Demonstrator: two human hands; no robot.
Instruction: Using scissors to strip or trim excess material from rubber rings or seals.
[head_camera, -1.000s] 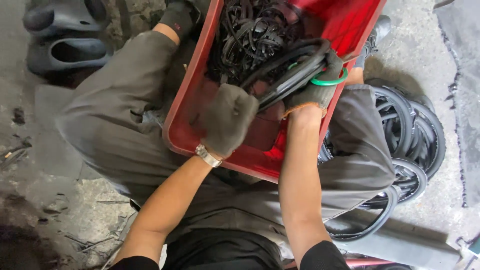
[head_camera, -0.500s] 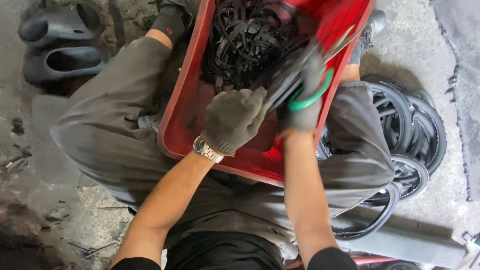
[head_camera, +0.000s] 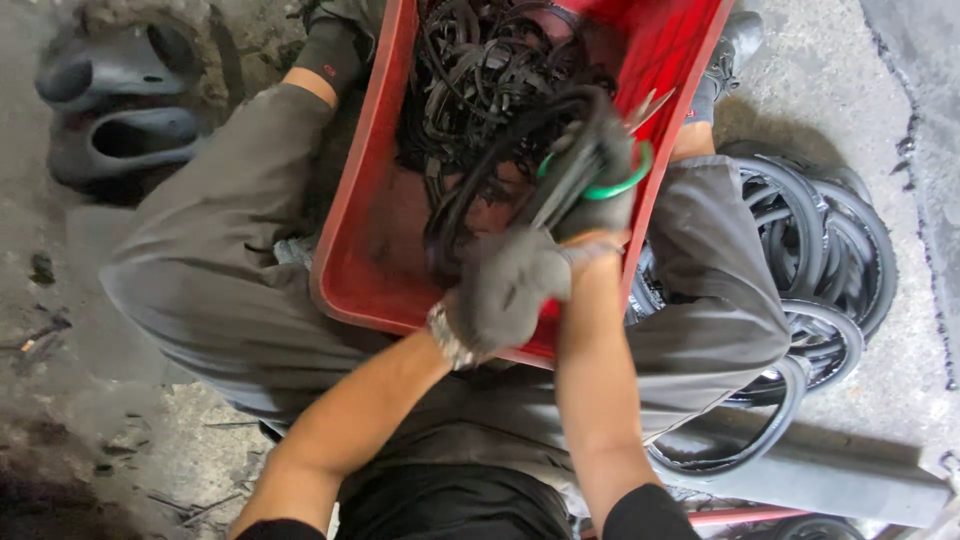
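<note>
— Over the red plastic crate (head_camera: 372, 262), which is resting across the person's lap, what is the right hand (head_camera: 597, 170) doing?

— It is wearing a dark grey glove and its fingers (head_camera: 590, 150) are curling tight around a bundle of black rubber rings (head_camera: 520, 140), with a green ring (head_camera: 612, 186) looped about the same fist. The bundle is running up and to the left out of the closed fingers, arching over the tangle of black rubber strips (head_camera: 470, 70) that is filling the crate's far end.

— And the left hand (head_camera: 508, 288)?

— It is gloved too, sitting just below the right hand and touching its wrist area, above the crate's near edge. Its fingers are bending inward into a loose fist; whether they are pinching a strand of the bundle I cannot tell, since the glove's back is hiding them. A metal wristwatch (head_camera: 442, 338) is showing at its cuff.

— Anything around them?

— A stack of black rubber wheels (head_camera: 810, 260) is lying on the concrete floor (head_camera: 820, 90) beside the right knee, and a pair of dark grey slippers (head_camera: 115, 110) is sitting at the upper left, well apart from the crate.
</note>
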